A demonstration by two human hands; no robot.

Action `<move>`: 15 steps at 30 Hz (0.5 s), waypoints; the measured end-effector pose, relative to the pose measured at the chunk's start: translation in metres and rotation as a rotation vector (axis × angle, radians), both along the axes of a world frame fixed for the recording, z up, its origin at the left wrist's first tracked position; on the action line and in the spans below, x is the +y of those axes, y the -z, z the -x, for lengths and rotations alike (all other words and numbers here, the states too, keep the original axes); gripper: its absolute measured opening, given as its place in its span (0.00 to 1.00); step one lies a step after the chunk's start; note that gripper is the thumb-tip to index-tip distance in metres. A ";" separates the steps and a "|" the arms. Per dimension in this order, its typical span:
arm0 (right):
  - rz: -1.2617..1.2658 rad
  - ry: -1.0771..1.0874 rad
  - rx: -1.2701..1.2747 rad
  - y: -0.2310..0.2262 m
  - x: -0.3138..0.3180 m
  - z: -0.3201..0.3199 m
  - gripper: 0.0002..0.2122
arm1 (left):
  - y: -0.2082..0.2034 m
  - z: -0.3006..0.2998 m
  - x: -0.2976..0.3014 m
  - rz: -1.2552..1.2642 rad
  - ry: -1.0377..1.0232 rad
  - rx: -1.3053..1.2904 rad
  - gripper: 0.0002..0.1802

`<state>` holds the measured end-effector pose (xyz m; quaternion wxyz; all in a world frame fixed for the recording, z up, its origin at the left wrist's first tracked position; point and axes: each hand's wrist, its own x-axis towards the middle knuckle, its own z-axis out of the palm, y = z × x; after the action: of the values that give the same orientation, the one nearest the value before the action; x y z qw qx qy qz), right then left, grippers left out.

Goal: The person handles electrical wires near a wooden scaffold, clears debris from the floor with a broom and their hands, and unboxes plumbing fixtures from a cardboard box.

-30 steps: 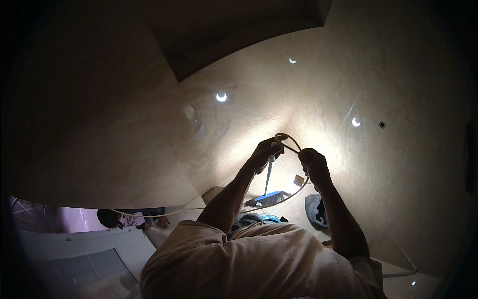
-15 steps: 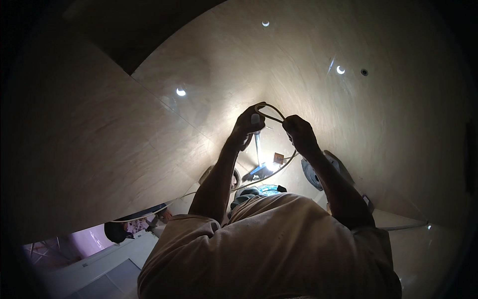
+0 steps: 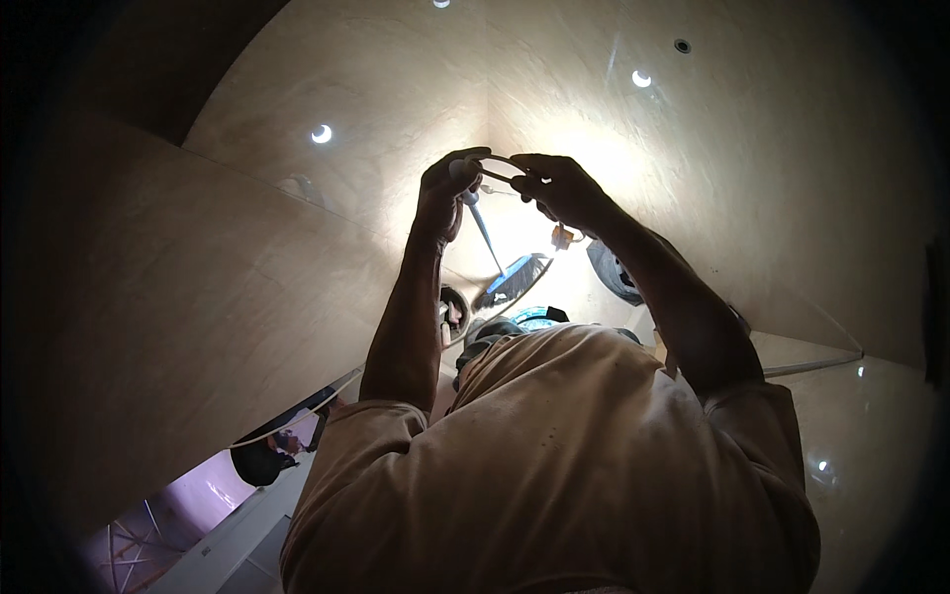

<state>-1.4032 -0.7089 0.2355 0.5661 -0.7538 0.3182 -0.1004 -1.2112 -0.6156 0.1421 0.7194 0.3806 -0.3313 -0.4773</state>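
Holding up a loop of pale cord [image 3: 497,177], two hands meet beyond the person's one tan shirt [image 3: 554,445]. The left hand [image 3: 445,193] grasps one end of the loop, fingers curled round it; the right hand [image 3: 562,190] pinches the other end between thumb and fingers. The single loop is thus in the air between them, clear of the floor [image 3: 586,302]. Handling it well probably calls for a firm left grip as an anchor and a light right one, with both strands side by side, free of kinks.

Past the hands, by the corner of the floor, come one blue broom [image 3: 510,274] with dark bristles, one round tub [image 3: 454,309] beside the left forearm, its contents too dim to count, one dark container [image 3: 612,272] near the right forearm, and one small orange box [image 3: 562,237]. One strand passes the bristles; whether it joins the loop cannot be told. Farther out, one co-worker [image 3: 262,462] shows at lower left, and the upper walls bear three bright glints [image 3: 641,79] and one dark round hole [image 3: 683,46].
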 end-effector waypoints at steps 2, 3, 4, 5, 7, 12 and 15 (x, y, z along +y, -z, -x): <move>-0.062 -0.023 0.058 -0.011 0.004 -0.005 0.19 | -0.006 -0.003 0.004 0.000 0.009 -0.028 0.25; -0.066 -0.022 0.084 -0.016 0.007 -0.005 0.19 | -0.010 -0.001 0.005 0.000 0.018 -0.034 0.24; -0.070 -0.022 0.109 -0.019 0.010 -0.005 0.18 | -0.013 0.001 0.005 0.015 0.024 -0.025 0.22; -0.008 -0.024 0.077 -0.021 0.010 -0.006 0.17 | -0.017 0.002 0.005 0.004 0.024 -0.030 0.21; 0.116 -0.032 0.006 -0.023 0.011 -0.008 0.15 | -0.023 0.001 0.004 -0.017 0.022 -0.046 0.20; 0.232 0.028 -0.029 -0.011 0.012 -0.011 0.07 | -0.023 0.004 0.006 -0.034 0.040 -0.106 0.24; 0.267 0.116 -0.095 -0.006 0.018 -0.012 0.05 | -0.014 0.006 0.007 0.037 0.050 -0.045 0.27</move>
<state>-1.3911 -0.6906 0.2412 0.4686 -0.7969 0.3180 -0.2101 -1.2175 -0.6091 0.1557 0.7064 0.3696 -0.3656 -0.4803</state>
